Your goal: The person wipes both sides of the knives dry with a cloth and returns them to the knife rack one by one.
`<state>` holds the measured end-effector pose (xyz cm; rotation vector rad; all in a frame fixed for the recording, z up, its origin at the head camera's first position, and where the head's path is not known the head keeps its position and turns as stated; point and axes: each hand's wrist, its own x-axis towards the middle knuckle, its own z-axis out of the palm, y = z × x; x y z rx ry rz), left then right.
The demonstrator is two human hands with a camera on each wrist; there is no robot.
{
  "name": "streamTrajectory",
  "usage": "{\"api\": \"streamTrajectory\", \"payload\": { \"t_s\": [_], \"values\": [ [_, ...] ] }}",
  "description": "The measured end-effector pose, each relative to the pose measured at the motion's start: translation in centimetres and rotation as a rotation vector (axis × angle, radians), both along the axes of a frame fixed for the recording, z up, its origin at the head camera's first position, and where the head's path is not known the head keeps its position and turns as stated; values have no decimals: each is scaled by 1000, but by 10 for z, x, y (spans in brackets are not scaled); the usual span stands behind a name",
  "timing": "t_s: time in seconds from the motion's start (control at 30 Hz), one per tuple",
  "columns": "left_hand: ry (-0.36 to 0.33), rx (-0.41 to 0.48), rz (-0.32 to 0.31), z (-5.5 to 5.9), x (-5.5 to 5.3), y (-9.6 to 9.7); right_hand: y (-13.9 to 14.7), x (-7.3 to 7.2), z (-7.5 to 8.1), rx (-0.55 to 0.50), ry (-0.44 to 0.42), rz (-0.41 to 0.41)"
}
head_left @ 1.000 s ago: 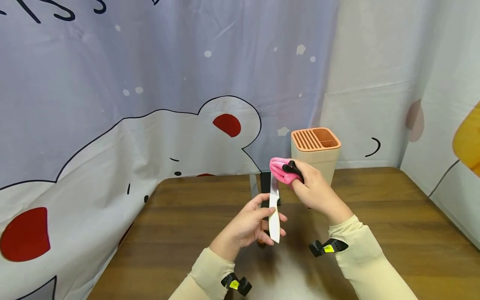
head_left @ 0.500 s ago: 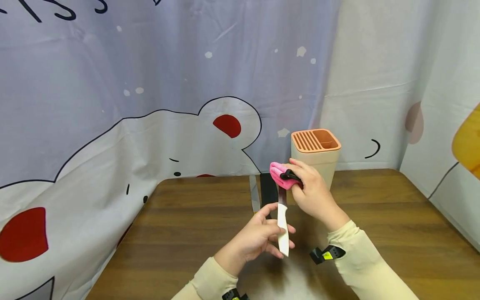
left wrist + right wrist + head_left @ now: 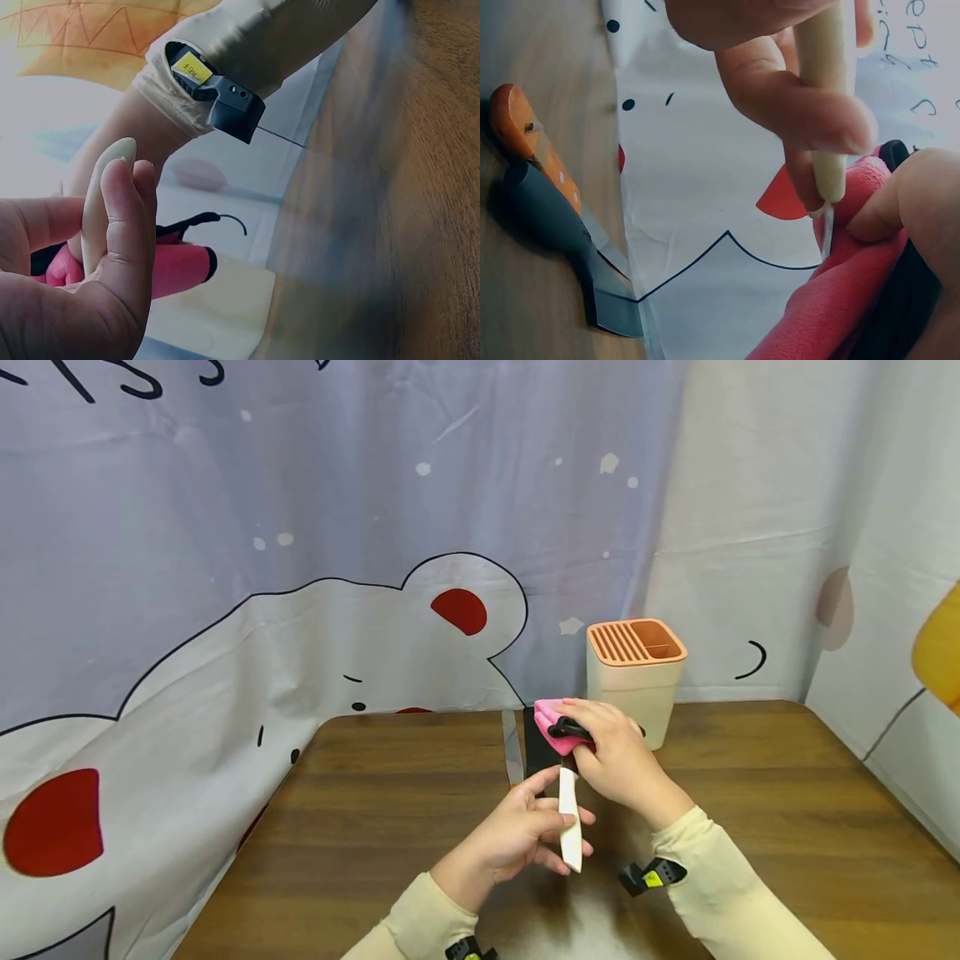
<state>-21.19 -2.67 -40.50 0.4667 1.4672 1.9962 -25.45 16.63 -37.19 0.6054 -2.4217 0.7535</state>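
Note:
My left hand (image 3: pixel 517 835) pinches a knife by its white handle (image 3: pixel 570 827) between thumb and fingers, with the blade pointing away from me. In my right hand (image 3: pixel 618 764) is a folded pink cloth (image 3: pixel 550 718) with a black strip on it. The cloth wraps the blade, and only a short stretch of blade (image 3: pixel 827 232) shows near the handle in the right wrist view. The cloth (image 3: pixel 180 268) lies behind the left fingers in the left wrist view.
A cream knife block (image 3: pixel 651 697) with a slotted orange top stands at the table's back right. Beyond my hands lie a knife with an orange-brown handle (image 3: pixel 511 124) and a black knife (image 3: pixel 544 217), side by side. A printed curtain (image 3: pixel 337 652) hangs behind the table (image 3: pixel 390 785).
The right hand and cloth have slid along the blade toward the handle, leaving less blade showing. The left hand and knife have shifted right and slightly nearer to me.

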Motion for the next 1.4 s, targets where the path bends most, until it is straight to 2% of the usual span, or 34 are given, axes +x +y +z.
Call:
{"api": "streamTrajectory", "payload": {
  "t_s": [0.3, 0.5, 0.63, 0.77, 0.9, 1.07, 1.3, 1.4],
  "values": [
    [3, 7, 30, -1, -3, -1, -1, 7, 3, 33, 55, 75],
    [23, 2, 38, -2, -8, -5, -3, 11, 5, 60, 58, 194],
    [21, -1, 57, -3, -10, -7, -3, 14, 8, 71, 20, 276],
    [-4, -7, 58, -3, -10, -7, -1, 18, 10, 79, -30, 298],
    [-6, -16, 53, -4, -10, -5, 0, 18, 10, 86, -45, 281],
    [1, -28, 49, -5, -8, -4, 1, 16, 9, 103, -46, 199],
    [31, -60, -19, -3, -4, -2, 7, 9, 11, 85, -37, 100],
    [22, -64, -44, -2, -3, -1, 12, 5, 10, 66, -32, 75]
  ]
}}
